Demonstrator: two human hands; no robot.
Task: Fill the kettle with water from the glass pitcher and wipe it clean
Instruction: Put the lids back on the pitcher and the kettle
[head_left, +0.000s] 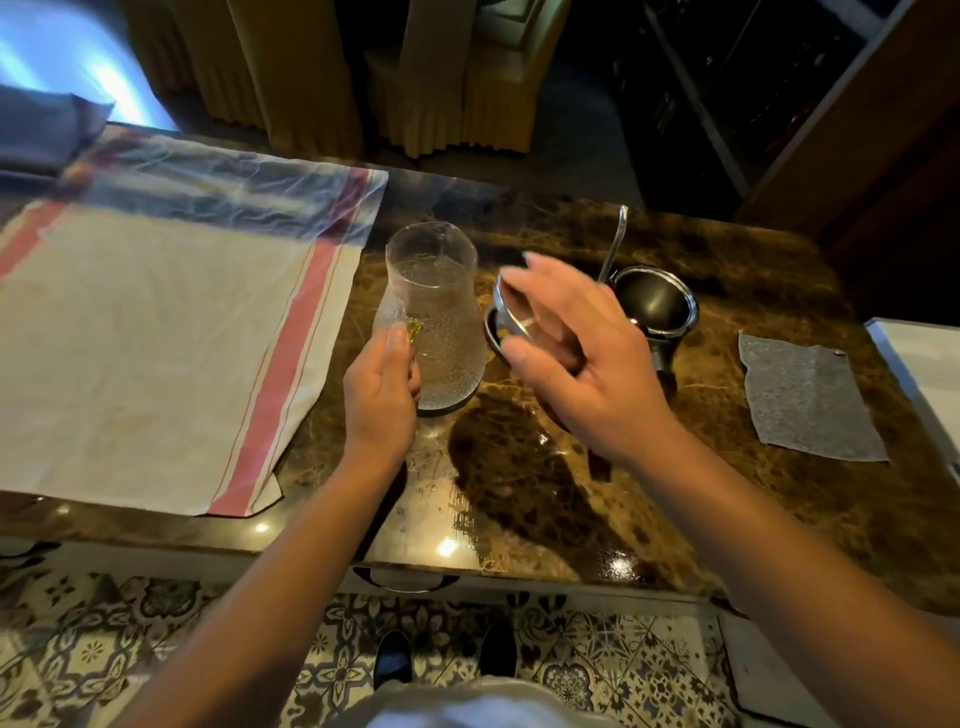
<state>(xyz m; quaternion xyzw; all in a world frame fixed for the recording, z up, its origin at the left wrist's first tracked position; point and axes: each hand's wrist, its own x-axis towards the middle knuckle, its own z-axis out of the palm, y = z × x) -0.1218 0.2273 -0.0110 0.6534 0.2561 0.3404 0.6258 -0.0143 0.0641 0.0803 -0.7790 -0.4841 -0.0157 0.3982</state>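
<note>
The left hand (382, 387) curls around the handle side of the glass pitcher (434, 317), thumb laid up against the textured wall at about 8 o'clock of the vessel; the handle itself is mostly hidden behind the fingers, with only a small amber glint showing. The pitcher stands upright on the marble table (727, 499), its flared base on the stone and its open mouth toward 12 o'clock.

The right hand (576, 353) hovers just at 3 o'clock of the pitcher and pinches a round metal lid (511, 312) between the thumb below and the fingers (540, 265) above. The lid is tilted steeply on edge, its rim facing the pitcher. The remaining fingers are loosely spread, blurred by motion, so their exact lie is unclear.

The kettle (657, 306) sits at 2 o'clock of that hand, its dark mouth uncovered and ringed by a bright metal rim, a thin metal handle (615, 244) rising from its far side toward 12 o'clock. Its lower body is partly hidden by the hand.

A grey cloth (808, 397) lies flat at 3 o'clock of the kettle, well apart from it. A large white towel with red stripes (156, 353) covers the table at 9 o'clock of the pitcher, its edge near but not touching the glass.
</note>
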